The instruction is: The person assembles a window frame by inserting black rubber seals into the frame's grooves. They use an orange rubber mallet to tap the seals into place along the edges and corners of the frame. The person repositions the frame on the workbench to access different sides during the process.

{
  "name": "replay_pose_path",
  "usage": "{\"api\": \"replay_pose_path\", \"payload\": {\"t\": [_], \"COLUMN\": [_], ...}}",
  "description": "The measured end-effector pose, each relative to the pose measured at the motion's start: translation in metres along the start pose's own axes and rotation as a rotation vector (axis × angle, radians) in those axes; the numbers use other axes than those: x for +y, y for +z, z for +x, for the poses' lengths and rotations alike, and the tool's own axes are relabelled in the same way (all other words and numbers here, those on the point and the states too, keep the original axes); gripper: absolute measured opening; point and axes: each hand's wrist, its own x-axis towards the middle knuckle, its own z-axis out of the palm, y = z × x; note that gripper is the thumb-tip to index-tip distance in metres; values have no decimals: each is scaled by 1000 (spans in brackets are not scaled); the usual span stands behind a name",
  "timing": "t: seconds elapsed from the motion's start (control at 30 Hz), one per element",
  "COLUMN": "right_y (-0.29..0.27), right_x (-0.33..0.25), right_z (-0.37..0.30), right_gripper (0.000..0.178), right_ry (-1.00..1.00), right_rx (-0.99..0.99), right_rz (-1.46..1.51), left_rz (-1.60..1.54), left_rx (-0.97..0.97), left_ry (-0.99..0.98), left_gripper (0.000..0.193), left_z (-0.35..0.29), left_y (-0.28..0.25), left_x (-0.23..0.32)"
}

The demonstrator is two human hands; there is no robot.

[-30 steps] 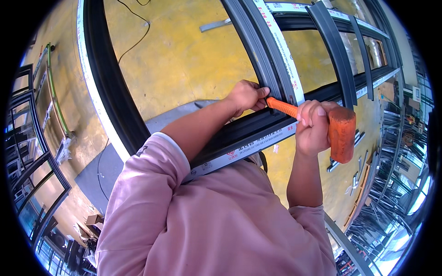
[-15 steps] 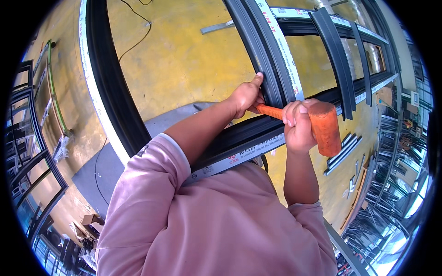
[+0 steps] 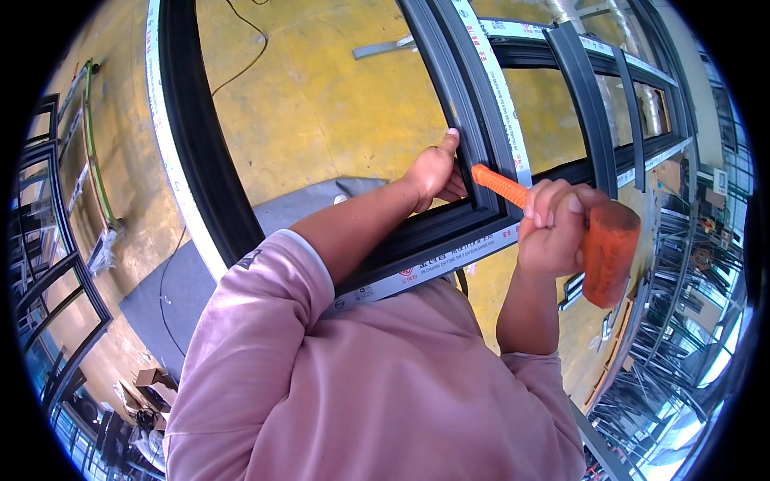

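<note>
My right hand (image 3: 552, 228) is closed round the handle of an orange mallet (image 3: 613, 256). The mallet's bulky, dark-smudged head is to the right of my fist, and the ridged handle end points left over a frame corner. My left hand (image 3: 435, 172) grips the inner edge of a dark grey metal window frame (image 3: 473, 128) near that corner. Its thumb lies up along the bar; the other fingers curl low against the side, partly hidden. White printed protective film (image 3: 449, 260) covers the frame's outer faces, and the near bar runs close against my shirt.
Loose dark strips (image 3: 584, 104) lie across the frame's right part. A grey mat (image 3: 156, 309) and a thin cable (image 3: 257, 60) are on the yellow floor (image 3: 321, 96). More frames (image 3: 60, 240) stand at left; racks of metal profiles (image 3: 658, 377) fill the right.
My right hand has moved right with the mallet, drawing its handle end away from my left hand to above the frame corner. The left hand has stayed nearly in place on the bar.
</note>
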Motion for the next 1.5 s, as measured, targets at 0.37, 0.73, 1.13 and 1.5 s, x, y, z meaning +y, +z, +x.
{"api": "replay_pose_path", "payload": {"t": [0.37,0.73,1.13,1.5], "right_y": [8,11,-7,3], "right_x": [17,19,24,12], "right_z": [-6,-13,-28,-22], "right_gripper": [8,10,9,11], "right_ry": [28,92,3,-72], "right_rx": [12,169,-91,-135], "right_rz": [-114,-23,-297,-325], "left_rz": [-15,-19,20,-8], "left_rx": [28,57,75,107], "left_ry": [-14,4,-5,10], "left_gripper": [91,89,87,85], "left_z": [-3,-4,-1,-4], "left_y": [5,9,9,13], "left_x": [1,-3,-3,-6]}}
